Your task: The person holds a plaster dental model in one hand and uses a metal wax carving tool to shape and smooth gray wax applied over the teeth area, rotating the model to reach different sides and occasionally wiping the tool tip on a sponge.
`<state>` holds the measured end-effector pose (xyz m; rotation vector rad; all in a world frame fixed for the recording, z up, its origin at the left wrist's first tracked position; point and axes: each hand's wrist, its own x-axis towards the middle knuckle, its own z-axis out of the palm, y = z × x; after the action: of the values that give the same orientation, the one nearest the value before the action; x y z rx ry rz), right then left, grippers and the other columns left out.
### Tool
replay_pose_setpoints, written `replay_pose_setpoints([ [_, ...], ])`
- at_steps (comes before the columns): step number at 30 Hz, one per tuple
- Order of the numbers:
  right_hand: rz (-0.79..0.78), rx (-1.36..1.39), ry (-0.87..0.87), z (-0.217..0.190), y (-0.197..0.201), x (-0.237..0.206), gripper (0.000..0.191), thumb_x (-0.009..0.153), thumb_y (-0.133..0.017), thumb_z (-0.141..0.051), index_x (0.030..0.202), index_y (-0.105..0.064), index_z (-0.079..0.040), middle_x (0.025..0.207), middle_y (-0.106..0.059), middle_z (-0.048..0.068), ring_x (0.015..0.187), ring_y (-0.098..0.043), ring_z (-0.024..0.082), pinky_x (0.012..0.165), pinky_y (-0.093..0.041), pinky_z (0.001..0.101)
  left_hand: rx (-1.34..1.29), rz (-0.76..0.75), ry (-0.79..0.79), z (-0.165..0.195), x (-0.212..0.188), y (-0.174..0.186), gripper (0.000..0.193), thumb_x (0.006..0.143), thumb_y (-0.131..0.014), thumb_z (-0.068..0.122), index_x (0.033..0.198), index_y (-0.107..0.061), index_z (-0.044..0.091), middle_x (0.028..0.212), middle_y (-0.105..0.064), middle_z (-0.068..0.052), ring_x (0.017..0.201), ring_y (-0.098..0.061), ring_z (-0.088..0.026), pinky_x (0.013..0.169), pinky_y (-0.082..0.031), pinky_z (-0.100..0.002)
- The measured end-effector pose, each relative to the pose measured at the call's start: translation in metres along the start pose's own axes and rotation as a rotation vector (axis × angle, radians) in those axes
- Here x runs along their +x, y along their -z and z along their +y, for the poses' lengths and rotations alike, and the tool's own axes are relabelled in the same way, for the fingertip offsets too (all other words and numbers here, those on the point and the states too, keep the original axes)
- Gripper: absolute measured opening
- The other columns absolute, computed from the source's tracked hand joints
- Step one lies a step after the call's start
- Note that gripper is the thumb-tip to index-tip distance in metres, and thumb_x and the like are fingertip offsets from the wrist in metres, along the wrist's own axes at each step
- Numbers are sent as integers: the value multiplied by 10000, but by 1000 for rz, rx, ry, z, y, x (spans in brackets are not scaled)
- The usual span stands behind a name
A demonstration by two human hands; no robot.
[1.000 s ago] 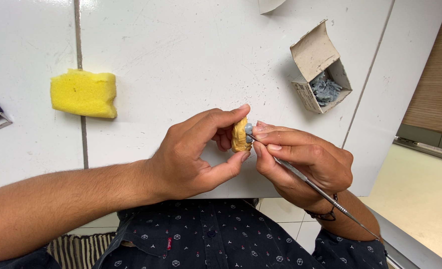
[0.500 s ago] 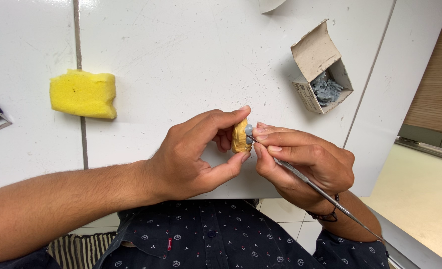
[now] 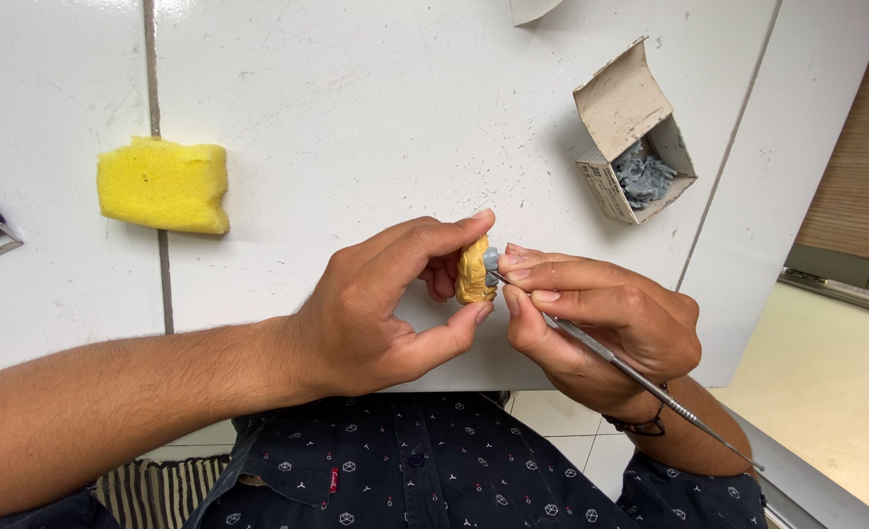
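From the head camera, the left hand (image 3: 376, 309) pinches a small yellow block (image 3: 474, 271) between thumb and forefinger, lifted just above the near edge of the white table (image 3: 376, 108), so that its right face is turned toward the other hand and kept steady for fine work. The right hand (image 3: 601, 323) grips a thin metal tool (image 3: 640, 377) like a pen, fingers closed near its tip for control, the long handle running back past the wrist; the tip meets a bit of grey material (image 3: 491, 260) on the block's upper right side. The block looks lumpy and matte, ochre-yellow, roughly oblong and upright, with the grey patch small against it. Well apart on the table lie a yellow sponge (image 3: 163, 184) to the left and an open cardboard box (image 3: 633, 132) holding more grey material to the right, within reach
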<state>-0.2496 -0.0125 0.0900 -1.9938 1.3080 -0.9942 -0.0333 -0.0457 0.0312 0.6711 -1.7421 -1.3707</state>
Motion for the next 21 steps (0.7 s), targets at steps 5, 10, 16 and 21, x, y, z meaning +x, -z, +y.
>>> replay_pose_setpoints([
  [5, -14, -17, -13, -2, 1, -1, 243, 916, -804, 45, 1012, -584, 9, 1044, -740, 222, 1081, -772, 312, 955, -672, 400, 19, 9, -22, -1, 1, 0, 647, 965, -791, 74, 1515, -454, 10, 1042, -654, -58, 883, -667, -106, 772, -599, -233],
  [10, -18, -35, -6, -3, -1, 1, 244, 900, -813, 36, 997, -593, -5, 1035, -743, 228, 1076, -772, 317, 940, -674, 396, 31, 16, -17, -1, 1, 0, 650, 954, -788, 68, 1511, -458, 10, 1036, -652, -60, 875, -659, -108, 769, -593, -236],
  [16, -20, -57, 8, -2, 0, 1, 244, 906, -818, 30, 999, -596, -11, 1032, -749, 218, 1071, -776, 307, 928, -677, 381, 27, 12, -19, -2, 1, 0, 647, 959, -785, 61, 1514, -457, 9, 1037, -653, -57, 875, -664, -102, 764, -593, -230],
  [21, -32, -63, 15, -2, 1, 1, 251, 903, -818, 30, 1006, -594, -16, 1034, -748, 220, 1070, -774, 312, 926, -677, 382, 45, 24, -31, -1, 1, 0, 647, 951, -789, 62, 1506, -461, 13, 1033, -652, -57, 867, -660, -105, 756, -588, -232],
])
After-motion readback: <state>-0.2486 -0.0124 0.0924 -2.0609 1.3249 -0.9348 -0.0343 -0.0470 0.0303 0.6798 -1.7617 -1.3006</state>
